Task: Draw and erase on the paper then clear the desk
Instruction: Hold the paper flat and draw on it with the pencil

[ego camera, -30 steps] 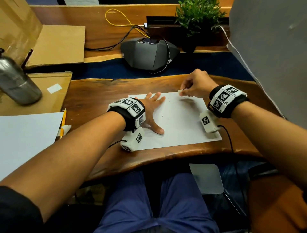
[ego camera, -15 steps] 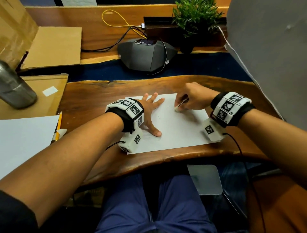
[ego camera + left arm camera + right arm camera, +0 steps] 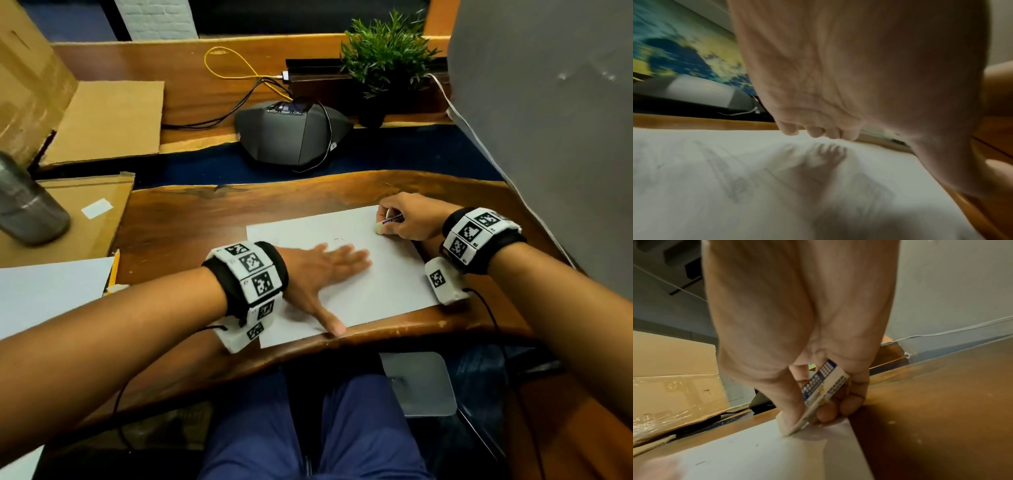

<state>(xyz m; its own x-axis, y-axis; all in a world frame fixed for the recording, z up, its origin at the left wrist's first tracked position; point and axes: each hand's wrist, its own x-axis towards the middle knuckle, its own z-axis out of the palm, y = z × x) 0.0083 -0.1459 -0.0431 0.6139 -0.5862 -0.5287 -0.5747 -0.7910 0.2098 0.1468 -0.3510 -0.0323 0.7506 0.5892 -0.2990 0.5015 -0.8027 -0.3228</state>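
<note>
A white sheet of paper (image 3: 376, 274) lies on the wooden desk (image 3: 191, 222) in front of me. My left hand (image 3: 329, 270) rests flat on its middle with straight fingers, blurred in the head view; the left wrist view shows the fingertips (image 3: 818, 132) just over the paper (image 3: 715, 186). At the sheet's far right corner my right hand (image 3: 407, 219) pinches a white eraser (image 3: 822, 391) in a blue printed sleeve, its tip pressed on the paper (image 3: 756, 451). A faint pencil mark (image 3: 338, 238) shows near the middle.
A yellow pencil (image 3: 113, 270) lies at the left beside another white sheet (image 3: 48, 294). A steel bottle (image 3: 24, 205) and cardboard (image 3: 102, 120) are at the far left. A grey speakerphone (image 3: 291, 133), cables and a potted plant (image 3: 383, 61) stand behind. A grey panel (image 3: 548, 137) stands along the right.
My left hand has slid to the right across the paper. My right hand with the eraser has shifted back toward the sheet's far right corner.
</note>
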